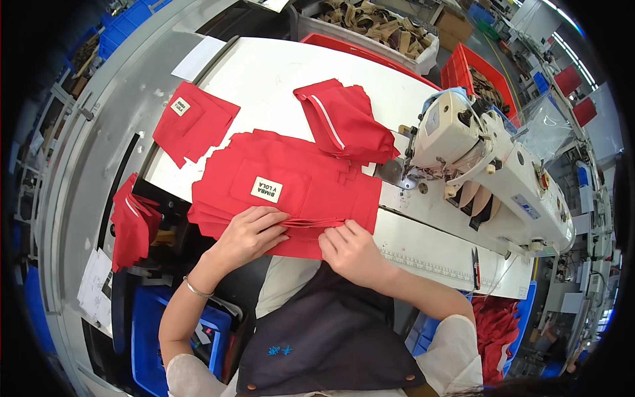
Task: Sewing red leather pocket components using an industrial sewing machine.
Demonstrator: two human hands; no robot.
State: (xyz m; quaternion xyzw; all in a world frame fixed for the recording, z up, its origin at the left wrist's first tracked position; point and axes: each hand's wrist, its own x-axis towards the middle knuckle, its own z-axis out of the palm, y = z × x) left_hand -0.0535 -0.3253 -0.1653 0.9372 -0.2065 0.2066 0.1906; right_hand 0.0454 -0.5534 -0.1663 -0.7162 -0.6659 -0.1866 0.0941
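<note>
A thick stack of red fabric pieces point(317, 192) with a pale label on top lies on the white table point(258, 73). My left hand point(254, 231) grips a thin folded layer at the stack's near edge, fingers curled over it. Farther right on that edge, my right hand point(347, 248) is closed on the red layers. A smaller labelled red pile point(198, 126) lies at the upper left, a folded red piece with a white stripe point(344, 119) beyond the stack, and another striped red piece point(129, 225) hangs at the left edge.
A white sewing machine point(496, 172) stands at the right, with scissors point(476, 268) and a ruler point(430, 264) nearer me. Crates of beige straps point(377, 33) sit beyond the table. Blue bins are below, one point(145, 331) at left, another point(526, 304) holding red fabric.
</note>
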